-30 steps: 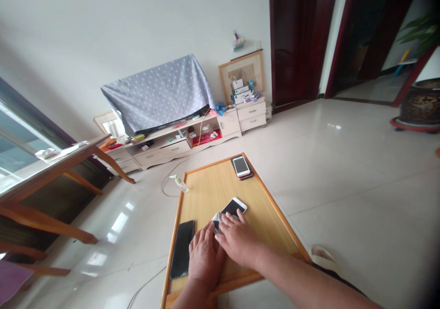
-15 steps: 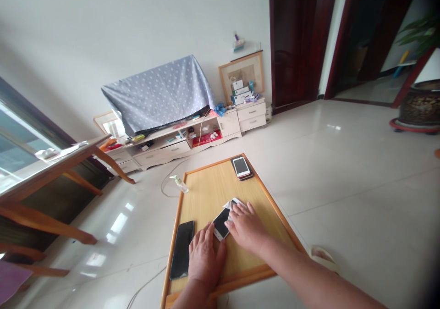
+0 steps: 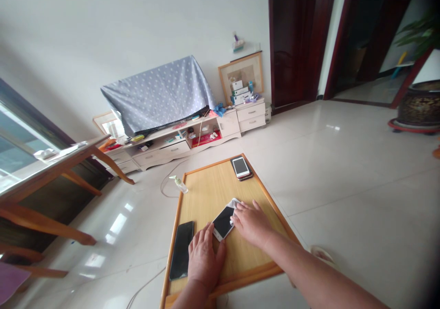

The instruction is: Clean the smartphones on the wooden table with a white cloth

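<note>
A white smartphone (image 3: 223,223) with a dark screen lies aslant on the wooden table (image 3: 209,187). My left hand (image 3: 205,253) steadies its near end, fingers at the left edge and thumb at the bottom corner. With bent fingers, my right hand (image 3: 250,222) presses a small white wipe (image 3: 235,203) onto the phone's far right side. Most of the wipe is hidden under those fingers. Left of my left hand lies a larger black phone (image 3: 182,250), face up.
At the table's far right corner, another white phone (image 3: 240,166) rests on a stack of phones. A clear pump bottle (image 3: 180,184) stands by the left rim. Beyond are a low white cabinet (image 3: 165,152), a cloth-covered screen (image 3: 160,93) and a wooden side table (image 3: 58,162).
My right hand has slid slightly right with the wipe, so more of the phone's screen shows. My left hand and the other phones have stayed put.
</note>
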{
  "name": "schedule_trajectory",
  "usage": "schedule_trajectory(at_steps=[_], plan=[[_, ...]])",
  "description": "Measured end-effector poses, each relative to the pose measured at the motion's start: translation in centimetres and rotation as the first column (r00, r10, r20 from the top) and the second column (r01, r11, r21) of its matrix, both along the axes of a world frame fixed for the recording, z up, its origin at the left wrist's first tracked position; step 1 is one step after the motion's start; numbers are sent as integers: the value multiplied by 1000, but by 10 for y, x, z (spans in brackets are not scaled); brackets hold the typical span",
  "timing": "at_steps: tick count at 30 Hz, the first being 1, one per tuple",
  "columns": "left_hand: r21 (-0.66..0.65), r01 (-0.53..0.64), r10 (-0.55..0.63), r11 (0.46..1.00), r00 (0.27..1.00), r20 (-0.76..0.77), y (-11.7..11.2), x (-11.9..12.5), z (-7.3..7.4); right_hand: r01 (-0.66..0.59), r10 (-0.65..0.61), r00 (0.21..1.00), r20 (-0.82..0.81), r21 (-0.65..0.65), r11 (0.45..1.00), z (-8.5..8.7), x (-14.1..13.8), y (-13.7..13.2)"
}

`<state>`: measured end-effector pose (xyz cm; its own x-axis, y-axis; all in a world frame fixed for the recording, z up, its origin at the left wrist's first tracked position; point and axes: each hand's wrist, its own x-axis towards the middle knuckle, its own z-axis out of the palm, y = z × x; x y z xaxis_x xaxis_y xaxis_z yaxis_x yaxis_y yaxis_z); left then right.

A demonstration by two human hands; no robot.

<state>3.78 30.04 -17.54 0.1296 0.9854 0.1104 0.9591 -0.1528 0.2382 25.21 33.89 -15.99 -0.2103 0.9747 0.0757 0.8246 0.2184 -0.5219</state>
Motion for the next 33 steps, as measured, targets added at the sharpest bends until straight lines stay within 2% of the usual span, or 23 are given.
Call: schedule_trajectory(at_steps=[4, 8, 11, 14, 18, 21, 28, 33], plan=[[-5, -4, 4, 1000, 1000, -2, 1, 0, 0, -21, 21, 1000, 8, 10, 1000, -1, -10, -10], [-22, -9, 9, 1000, 1000, -7, 1, 1, 1, -146, 147, 989, -19, 31, 989, 1, -29, -30], [-38, -3, 2, 999, 1000, -13, 1, 1, 2, -206, 207, 978, -36, 38, 978, 4, -31, -37], [-33, -8, 8, 999, 1000, -9, 1, 2, 3, -191, 192, 980, -49, 26, 981, 6, -22, -30], [-35, -9, 8, 999, 1000, -11, 1, 2, 3, -74, 74, 997, -36, 1, 997, 7, -9, -16], [-39, -6, 6, 999, 1000, -11, 1, 2, 4, -33, 33, 999, -21, -3, 999, 5, -8, -13], [-32, -4, 4, 999, 1000, -7, 1, 0, 1, -142, 142, 989, -31, 9, 990, 5, -25, -31], [-32, -1, 1, 999, 1000, -6, 1, 0, 2, -183, 184, 982, -42, 22, 983, 8, -23, -34]])
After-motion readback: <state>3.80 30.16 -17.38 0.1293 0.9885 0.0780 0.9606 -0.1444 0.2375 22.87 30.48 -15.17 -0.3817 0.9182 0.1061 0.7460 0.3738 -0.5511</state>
